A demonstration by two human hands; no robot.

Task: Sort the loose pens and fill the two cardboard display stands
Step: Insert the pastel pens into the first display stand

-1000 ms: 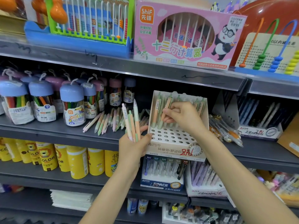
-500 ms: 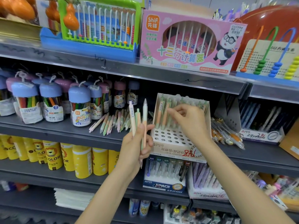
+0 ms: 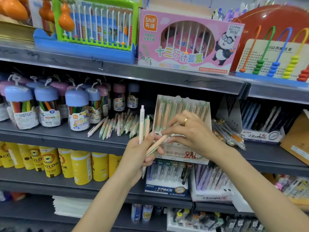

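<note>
A white cardboard display stand (image 3: 207, 113) with rows of holes sits on the middle shelf, its back row filled with orange-and-green pens (image 3: 168, 113). My left hand (image 3: 141, 156) grips a small bunch of pastel pens (image 3: 142, 124) upright in front of the stand's left edge. My right hand (image 3: 189, 133) reaches across from the right and pinches the upper end of an orange pen (image 3: 158, 143) that lies slanted in the left hand's bunch. A pile of loose pastel pens (image 3: 117, 125) lies on the shelf left of the stand.
Blue- and purple-capped marker jars (image 3: 77, 108) stand left of the loose pens. Another pen stand with dark pens (image 3: 260, 126) and a brown box (image 3: 296, 139) sit to the right. Abacus toys (image 3: 187, 41) fill the upper shelf; yellow tubes (image 3: 80, 166) and more pen boxes (image 3: 167, 178) fill the lower one.
My right hand has left the back row of the stand and come down and left to the bunch in my left hand, taking hold of an orange pen. The left hand tilted slightly.
</note>
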